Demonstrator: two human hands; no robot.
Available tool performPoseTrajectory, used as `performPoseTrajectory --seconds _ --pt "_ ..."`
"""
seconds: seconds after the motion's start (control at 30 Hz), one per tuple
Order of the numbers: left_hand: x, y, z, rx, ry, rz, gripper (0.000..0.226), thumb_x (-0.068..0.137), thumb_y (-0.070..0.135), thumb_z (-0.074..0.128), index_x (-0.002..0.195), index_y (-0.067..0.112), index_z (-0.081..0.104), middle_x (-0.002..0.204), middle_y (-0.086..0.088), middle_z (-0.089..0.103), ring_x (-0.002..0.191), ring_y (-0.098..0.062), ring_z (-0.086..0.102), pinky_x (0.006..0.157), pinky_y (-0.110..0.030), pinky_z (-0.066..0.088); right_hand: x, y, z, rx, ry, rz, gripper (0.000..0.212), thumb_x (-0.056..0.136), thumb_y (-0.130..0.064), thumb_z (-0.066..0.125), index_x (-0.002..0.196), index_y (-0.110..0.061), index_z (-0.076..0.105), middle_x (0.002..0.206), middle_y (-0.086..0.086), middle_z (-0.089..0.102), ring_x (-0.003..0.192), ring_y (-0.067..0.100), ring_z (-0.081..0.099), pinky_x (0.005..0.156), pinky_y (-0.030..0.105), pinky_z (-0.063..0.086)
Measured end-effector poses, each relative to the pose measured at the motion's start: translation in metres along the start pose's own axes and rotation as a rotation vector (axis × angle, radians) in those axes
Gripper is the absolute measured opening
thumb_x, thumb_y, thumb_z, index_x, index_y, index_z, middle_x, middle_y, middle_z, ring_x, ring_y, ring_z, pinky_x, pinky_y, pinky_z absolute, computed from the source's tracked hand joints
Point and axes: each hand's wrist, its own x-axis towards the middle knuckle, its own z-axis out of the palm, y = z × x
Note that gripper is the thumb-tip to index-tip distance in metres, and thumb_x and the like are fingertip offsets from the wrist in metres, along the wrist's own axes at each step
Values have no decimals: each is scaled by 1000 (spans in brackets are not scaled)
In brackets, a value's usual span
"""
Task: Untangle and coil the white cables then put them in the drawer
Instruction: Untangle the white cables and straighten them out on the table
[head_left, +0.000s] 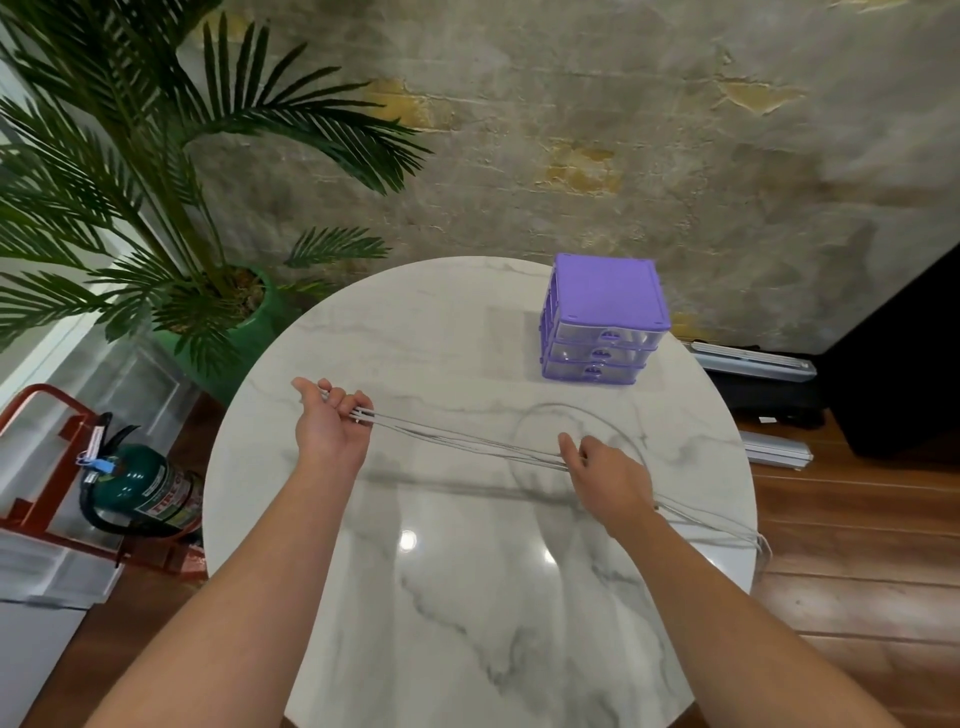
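Several strands of white cable (457, 439) stretch taut above the round marble table (467, 597) between my two hands. My left hand (330, 423) grips the cable ends at the table's left side, fingers curled over them. My right hand (605, 478) pinches the same strands further right. Behind my right hand a loose loop of cable (558, 410) lies on the table, and more strands (727, 532) trail off over the right edge. A purple drawer unit (605, 317) with three clear drawers, all closed, stands at the table's far right.
A potted palm in a green pot (249, 332) stands left of the table. A green fire extinguisher (140, 488) in a red stand sits on the floor at the left. Dark cases (763, 379) lie on the wooden floor to the right.
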Motion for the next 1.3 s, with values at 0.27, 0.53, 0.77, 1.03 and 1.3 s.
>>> performPoseTrajectory --seconds 0.27,0.53,0.77,1.03,1.3 --pt "-1 5 -3 -49 9 30 40 100 48 43 74 18 46 50 8 31 41 -9 28 60 -20 48 1 9 -1 20 -11 52 53 97 -54 29 63 -19 50 63 -2 56 64 24 58 62 31 43" --pt "-7 22 6 409 105 203 36 101 49 42 78 21 44 61 7 29 46 -9 23 42 -21 19 -4 15 0 624 -138 169 47 101 -44 38 73 -11 58 81 1 59 80 20 54 72 33 40" --pt "-49 -13 30 1305 -279 456 45 90 41 66 63 15 42 58 3 41 47 -3 38 50 -18 34 0 -16 -8 662 -169 -5 35 99 -33 48 71 -14 57 72 -3 53 71 16 45 66 30 34" --pt "-61 -71 24 1670 -791 162 35 76 42 81 106 26 72 91 14 69 85 6 61 67 -4 41 -2 -32 -19 684 -213 -76 39 99 -33 50 63 -19 55 69 -1 52 65 12 44 61 25 33" --pt "-74 -90 27 1788 -802 361 25 85 45 70 78 22 71 81 -6 65 79 -20 62 71 -38 49 -6 -23 -29 761 -214 -94 39 98 -38 52 65 -18 58 70 -9 55 67 7 46 66 22 36"
